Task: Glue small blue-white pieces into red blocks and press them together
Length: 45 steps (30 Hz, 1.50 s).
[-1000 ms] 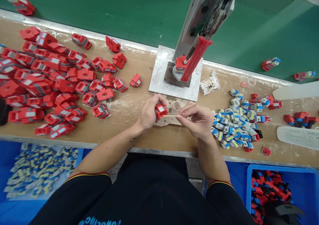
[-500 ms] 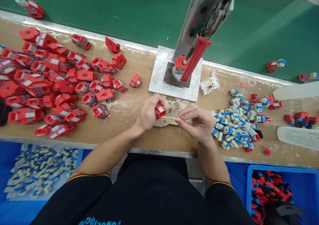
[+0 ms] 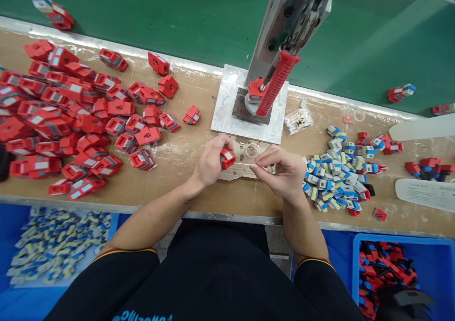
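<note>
My left hand is closed around a small red plastic housing, whose white-marked end faces right. From the other side, my right hand pinches a thin pale cotton swab between thumb and fingertips. The swab points left and its far end meets the red housing; whether it goes inside cannot be made out. Beneath both hands lies a worn pale board with a small clear ring-shaped dish on it.
A hand press with a red lever stands ahead on a metal plate. Red housings pile up left; grey-blue parts lie right. A bag of swabs sits beside the press. Blue bins flank me below the table edge.
The hands hold nearly the same pose, with the swab's visible end slightly higher against the red housing. The whole view has shifted a little.
</note>
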Each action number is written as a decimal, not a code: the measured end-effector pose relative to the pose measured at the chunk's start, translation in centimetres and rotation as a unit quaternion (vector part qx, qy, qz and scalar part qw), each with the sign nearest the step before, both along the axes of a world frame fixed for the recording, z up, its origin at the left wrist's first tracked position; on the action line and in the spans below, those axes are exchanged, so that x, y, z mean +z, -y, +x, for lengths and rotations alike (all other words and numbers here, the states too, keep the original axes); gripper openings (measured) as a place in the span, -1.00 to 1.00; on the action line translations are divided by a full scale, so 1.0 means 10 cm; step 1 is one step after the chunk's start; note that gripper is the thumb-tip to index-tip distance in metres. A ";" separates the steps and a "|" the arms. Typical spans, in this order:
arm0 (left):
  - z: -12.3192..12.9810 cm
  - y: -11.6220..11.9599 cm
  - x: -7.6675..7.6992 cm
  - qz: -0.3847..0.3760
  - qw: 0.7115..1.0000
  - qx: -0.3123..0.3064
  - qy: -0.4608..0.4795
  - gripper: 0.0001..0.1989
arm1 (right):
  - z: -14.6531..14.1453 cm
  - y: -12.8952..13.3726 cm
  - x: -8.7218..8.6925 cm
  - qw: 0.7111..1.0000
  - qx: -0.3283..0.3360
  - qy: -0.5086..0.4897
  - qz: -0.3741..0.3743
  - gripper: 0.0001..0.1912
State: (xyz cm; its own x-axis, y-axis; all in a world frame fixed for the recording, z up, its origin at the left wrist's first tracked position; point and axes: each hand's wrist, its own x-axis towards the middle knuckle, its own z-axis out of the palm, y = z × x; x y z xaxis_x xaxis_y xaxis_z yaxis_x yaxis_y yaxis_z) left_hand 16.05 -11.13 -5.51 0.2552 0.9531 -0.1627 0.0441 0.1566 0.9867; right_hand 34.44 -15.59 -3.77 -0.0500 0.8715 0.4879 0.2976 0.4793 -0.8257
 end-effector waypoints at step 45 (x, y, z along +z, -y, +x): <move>-0.08 -0.14 0.04 -0.256 0.891 0.016 0.373 -0.69 | 0.53 -0.07 0.33 0.989 -0.111 -0.019 0.097 -0.64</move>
State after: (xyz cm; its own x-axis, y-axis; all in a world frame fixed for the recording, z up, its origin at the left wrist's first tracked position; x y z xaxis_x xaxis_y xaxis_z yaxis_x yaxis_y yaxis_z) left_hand 15.23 -9.74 -5.14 0.4494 0.8108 -0.3750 -0.6070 0.5852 0.5377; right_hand 39.76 -14.92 -0.43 0.1527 0.7484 0.6454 0.3841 0.5568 -0.7365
